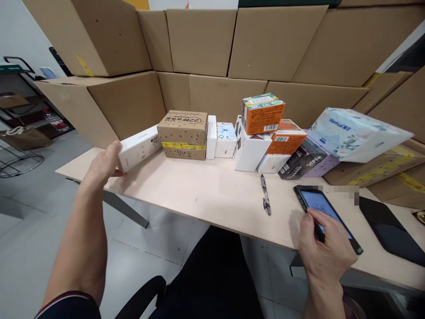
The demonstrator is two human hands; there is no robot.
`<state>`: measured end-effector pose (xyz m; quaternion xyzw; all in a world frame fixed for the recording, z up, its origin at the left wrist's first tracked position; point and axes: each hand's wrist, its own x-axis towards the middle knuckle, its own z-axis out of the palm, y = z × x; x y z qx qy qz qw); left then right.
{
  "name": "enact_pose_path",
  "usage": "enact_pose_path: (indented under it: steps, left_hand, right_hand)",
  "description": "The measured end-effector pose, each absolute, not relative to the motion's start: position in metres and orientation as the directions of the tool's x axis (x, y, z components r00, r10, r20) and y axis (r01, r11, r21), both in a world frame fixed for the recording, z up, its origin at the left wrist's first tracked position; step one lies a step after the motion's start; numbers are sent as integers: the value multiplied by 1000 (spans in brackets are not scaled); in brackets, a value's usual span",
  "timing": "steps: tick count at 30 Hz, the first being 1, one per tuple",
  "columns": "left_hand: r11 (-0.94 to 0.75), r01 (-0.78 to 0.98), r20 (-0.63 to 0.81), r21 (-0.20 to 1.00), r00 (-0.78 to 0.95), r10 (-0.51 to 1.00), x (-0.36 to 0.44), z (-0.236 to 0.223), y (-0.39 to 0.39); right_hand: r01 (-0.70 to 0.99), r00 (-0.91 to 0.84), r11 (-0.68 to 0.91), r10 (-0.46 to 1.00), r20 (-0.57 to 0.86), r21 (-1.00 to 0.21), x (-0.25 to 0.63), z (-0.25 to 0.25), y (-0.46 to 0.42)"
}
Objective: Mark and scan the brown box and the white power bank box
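My left hand (103, 165) reaches out to the left end of the table and grips the near end of a long white box (141, 146), which lies on the tabletop next to a brown cardboard box (183, 134) with yellow tape. My right hand (327, 248) holds a black smartphone (323, 210) with a lit blue screen near the table's front edge, thumb on the phone's side. A pen (265, 194) lies between the two hands.
A row of small boxes lines the back of the light wooden table (199, 190): white boxes (226, 139), two orange boxes (264, 113), a dark box (299, 164) and a white soft pack (352, 135). A black tablet (388, 230) lies at the right. Large cartons (199, 42) stand behind.
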<state>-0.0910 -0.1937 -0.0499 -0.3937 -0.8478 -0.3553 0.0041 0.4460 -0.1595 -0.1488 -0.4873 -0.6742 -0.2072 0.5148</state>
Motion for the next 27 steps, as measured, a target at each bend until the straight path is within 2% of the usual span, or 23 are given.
enact_pose_path:
  steps: [4,6,10,12,14,16,18,19,21,22,27]
  left_hand:
    - [453,497,24,740,-693,721,-100,-37,-172]
    - [454,461,-23,763,-682,731,-95,-34,-164]
    - [453,472,-19,757,-676,736,-81,-30,-155]
    - [476,507,20,719,-699,715,-73,-26,-154]
    - [498,561,131,662,-740,660,-59,-21,-157]
    - [468,656,341,593,-730,592,-40,-17,-162]
    - [355,809,587,469,-585,559,-16,-16,-163]
    - [294,861,644,415,-506,574,-3,-16,-161]
    - [230,917,676,325,-395,622,21,-18,-149]
    - [219,923,681,318,-383,624,31,-19,-141]
    - [193,890,503,413,-400,766,61,-24,-90]
  right_hand:
    - [872,12,435,443,896,-226,444,-148,-160]
    - [873,7,435,437,900,-218,443,-148,-160]
    - [865,-12,454,444,896,-213,444,-147,-160]
    - [862,-17,460,446,895,-213,444,-147,-160]
    - [862,-19,459,453,891,-215,444,-147,-159]
    - [861,-13,458,457,890,-222,443,-148,-159]
    - [863,-3,449,460,888,-230,443,-149,-160]
    - [866,2,444,461,888,-232,443,-149,-160]
    - [872,9,431,459,889,-231,443,-149,-160]
    - [874,7,430,458,889,-228,444,-150,-160]
    - [864,-10,450,466,885,-227,445,-151,-160]
